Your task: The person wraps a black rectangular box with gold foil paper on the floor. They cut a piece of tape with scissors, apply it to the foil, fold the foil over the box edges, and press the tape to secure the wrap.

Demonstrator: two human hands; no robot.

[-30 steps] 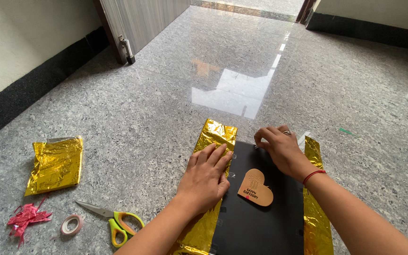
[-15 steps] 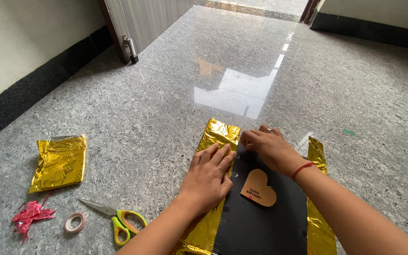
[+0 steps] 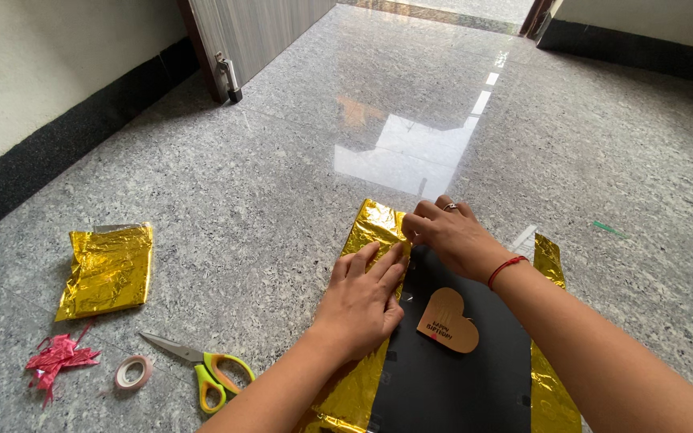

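two hands on a black box with gold foil, small things at the left

at 9 o'clock on the grey stone floor [image 3: 282, 184] lies a folded piece of gold foil [image 3: 107, 271], a little crumpled. just under it, at about 8 o'clock, is a pink ribbon scrap [image 3: 56, 356]. beside the ribbon, a little to the right, lies a small roll of tape [image 3: 132, 372], flat on the floor. next comes a pair of scissors [image 3: 200, 367] with yellow and green handles; the blades are closed and point to 10 o'clock.

in the lower middle is the left hand [image 3: 362, 301]. it lies flat, palm down, fingers straight and together, pointing to 1 o'clock. it presses on the gold wrapping sheet [image 3: 372, 226] where this sheet meets the left edge of the black box [image 3: 451, 377]. the hand holds nothing.

the black box lies flat on the gold wrapping sheet, at 6 o'clock, and the foil shows on its left side and its right side. on the box rests a brown heart-shaped tag [image 3: 448, 321], near the middle, touching neither hand.

the right hand [image 3: 447, 236] is at the far left corner of the box, close to the left fingertips. its fingers are curled and pinched together at the edge of the foil there; what exactly is between them i cannot tell. a ring is on one finger and a red thread [image 3: 505, 268] is around the wrist.
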